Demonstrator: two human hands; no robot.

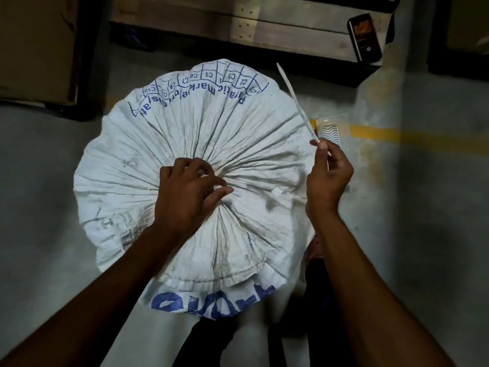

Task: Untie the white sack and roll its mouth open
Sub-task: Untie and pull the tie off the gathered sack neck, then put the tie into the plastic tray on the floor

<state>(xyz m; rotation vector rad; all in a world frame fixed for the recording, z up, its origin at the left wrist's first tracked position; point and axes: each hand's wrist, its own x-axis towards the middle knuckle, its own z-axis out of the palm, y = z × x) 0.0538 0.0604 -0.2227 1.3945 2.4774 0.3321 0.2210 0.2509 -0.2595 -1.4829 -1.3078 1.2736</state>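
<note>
A full white woven sack (238, 128) with blue print stands on the floor below me, its top gathered into pleats that fan out around the centre. My left hand (189, 190) rests on that gathered centre, fingers pinching the bunched cloth. My right hand (329, 173) is raised at the sack's right edge and grips a thin white tie strip (295, 100) by its lower end. The strip points up and to the left, free of the sack.
A wooden pallet (264, 30) lies beyond the sack with a phone (364, 38) on its right corner. A cardboard box (34, 49) stands at the far left. A small pale ribbed tray (330, 133) lies on the grey floor by a yellow line (423, 136).
</note>
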